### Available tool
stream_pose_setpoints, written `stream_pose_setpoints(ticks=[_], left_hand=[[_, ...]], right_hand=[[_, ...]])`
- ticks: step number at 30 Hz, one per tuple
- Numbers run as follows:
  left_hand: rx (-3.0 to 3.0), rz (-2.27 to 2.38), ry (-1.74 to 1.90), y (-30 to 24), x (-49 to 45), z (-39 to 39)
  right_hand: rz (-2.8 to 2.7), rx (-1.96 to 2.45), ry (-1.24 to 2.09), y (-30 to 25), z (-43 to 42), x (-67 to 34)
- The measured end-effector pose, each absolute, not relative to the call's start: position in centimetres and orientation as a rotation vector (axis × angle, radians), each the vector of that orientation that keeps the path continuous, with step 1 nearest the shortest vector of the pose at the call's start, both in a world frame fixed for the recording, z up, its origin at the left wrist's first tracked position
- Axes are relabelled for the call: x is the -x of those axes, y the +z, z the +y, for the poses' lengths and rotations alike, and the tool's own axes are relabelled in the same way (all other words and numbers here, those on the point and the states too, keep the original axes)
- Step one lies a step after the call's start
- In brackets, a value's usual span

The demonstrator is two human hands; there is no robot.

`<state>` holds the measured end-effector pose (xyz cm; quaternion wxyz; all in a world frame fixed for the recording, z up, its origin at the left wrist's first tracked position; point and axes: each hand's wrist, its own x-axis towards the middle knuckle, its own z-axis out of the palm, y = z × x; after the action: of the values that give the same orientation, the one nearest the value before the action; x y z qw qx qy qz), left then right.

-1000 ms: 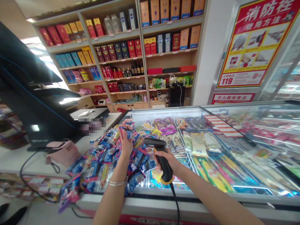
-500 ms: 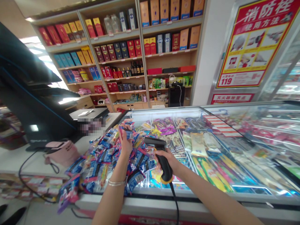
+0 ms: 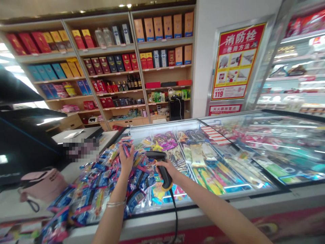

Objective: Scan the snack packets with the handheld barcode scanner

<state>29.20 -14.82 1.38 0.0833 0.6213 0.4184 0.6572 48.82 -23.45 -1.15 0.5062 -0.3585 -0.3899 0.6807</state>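
Head view: above the freezer (image 3: 152, 222), a scanner (image 3: 165, 176) is clamped in the right hand (image 3: 171, 170); over the heap (image 3: 101, 179) at the freezer's left, a packet (image 3: 127, 150) is gripped by the left hand (image 3: 126, 163): probably light and slippery (being so glossy), best pinched at an end.

At six o'clock the scanner (image 3: 165, 174) is black with yellow at its base. Toward eight, the packets (image 3: 103, 178) are mostly blue with pink edges; farther out, a pale pink bag (image 3: 44, 186) bears dark lettering. The bracelet (image 3: 116, 204) at seven is silver. At two, a red-and-yellow poster (image 3: 236, 62) carries white characters; at twelve, orange boxes (image 3: 157, 28) have blue bottoms. At three, a panel (image 3: 215, 135) is striped orange-red and white.
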Motion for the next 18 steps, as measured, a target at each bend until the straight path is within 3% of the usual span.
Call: stream_pose_setpoints(ticks=[8, 12, 18], left_hand=[[-2.669, 1.262, 1.186, 4.4, -35.9, -16.6], [-2.756, 1.089, 0.751, 3.4, -44.4, -18.5], [-2.795, 0.817, 0.508, 1.2, -58.6, -23.0]], right_hand=[[-0.775, 0.994, 1.356, -1.5, -27.8, -59.9], [-0.651, 1.118, 1.227, -2.4, -31.8, -66.8], [-0.435, 1.181, 1.012, -2.3, -37.0, -75.5]])
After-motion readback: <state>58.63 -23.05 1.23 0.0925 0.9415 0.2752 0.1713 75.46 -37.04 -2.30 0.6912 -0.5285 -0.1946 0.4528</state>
